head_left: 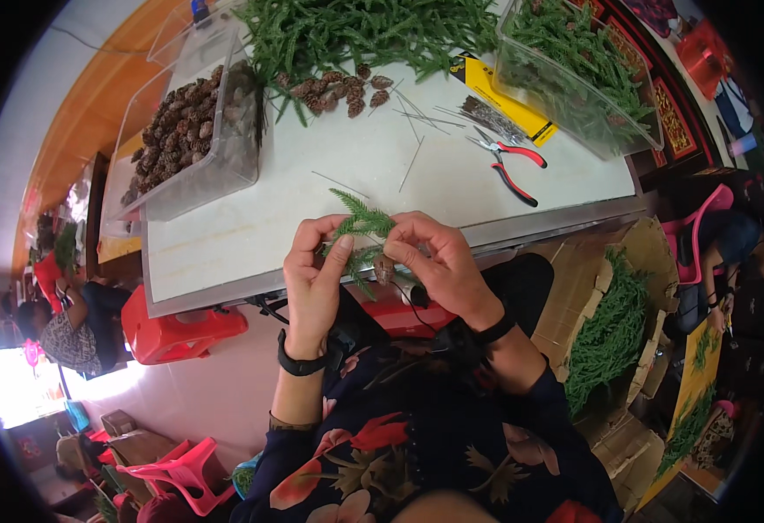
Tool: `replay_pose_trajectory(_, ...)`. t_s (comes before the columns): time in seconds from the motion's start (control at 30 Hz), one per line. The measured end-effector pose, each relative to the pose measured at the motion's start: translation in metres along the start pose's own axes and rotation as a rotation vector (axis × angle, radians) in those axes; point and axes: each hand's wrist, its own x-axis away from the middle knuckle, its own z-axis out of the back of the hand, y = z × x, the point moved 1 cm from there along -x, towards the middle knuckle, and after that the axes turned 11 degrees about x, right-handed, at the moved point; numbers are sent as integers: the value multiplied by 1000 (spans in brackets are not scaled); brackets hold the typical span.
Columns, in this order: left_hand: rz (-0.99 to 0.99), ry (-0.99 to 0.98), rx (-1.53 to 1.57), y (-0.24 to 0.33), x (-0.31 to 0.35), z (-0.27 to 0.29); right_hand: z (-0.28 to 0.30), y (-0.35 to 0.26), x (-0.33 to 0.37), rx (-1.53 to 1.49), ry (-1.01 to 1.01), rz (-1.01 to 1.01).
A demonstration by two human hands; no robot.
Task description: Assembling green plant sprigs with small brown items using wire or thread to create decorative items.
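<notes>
Just off the table's near edge, both hands come together on a small green artificial pine sprig [362, 218]. My left hand [314, 270] pinches its left side between thumb and fingers. On the other side my right hand [437, 261] is closed too, thumb against forefinger, at the sprig's right end. A brown pine cone [383, 269] hangs just below the right fingertips, beside the sprig. Whether a thin wire runs between the right fingers is too small to tell. Loose thin wires [412, 164] and pliers with red and black handles [512, 166] lie farther off on the tabletop.
The white table [312, 218] bears a clear bin [225, 166] of pine cones, loose cones [338, 91], a green sprig heap [364, 39], a yellow packet [508, 100] and another bin [573, 118] of greenery. A cardboard box [578, 305] stands right; a red stool [181, 327] left. Other people sit both sides.
</notes>
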Motion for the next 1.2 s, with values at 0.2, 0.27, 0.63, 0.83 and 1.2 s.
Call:
replay_pose_trajectory(0.2,61,-27,175,7,0,-1,2,-13,-5,535,74,303)
replay_pose_trajectory(0.27,28,-22,138,4,0,-2,3,-17,-5,613,72,353)
replay_pose_trajectory(0.63,313,105,269,-5,-2,11,7,-18,-2,600,83,316)
replay_pose_trajectory(0.83,-67,126,-28,-8,-3,0,0,-30,-1,716,258,367)
replay_pose_trajectory(1.2,34,146,-7,-6,0,-7,-8,-28,-4,851,201,276)
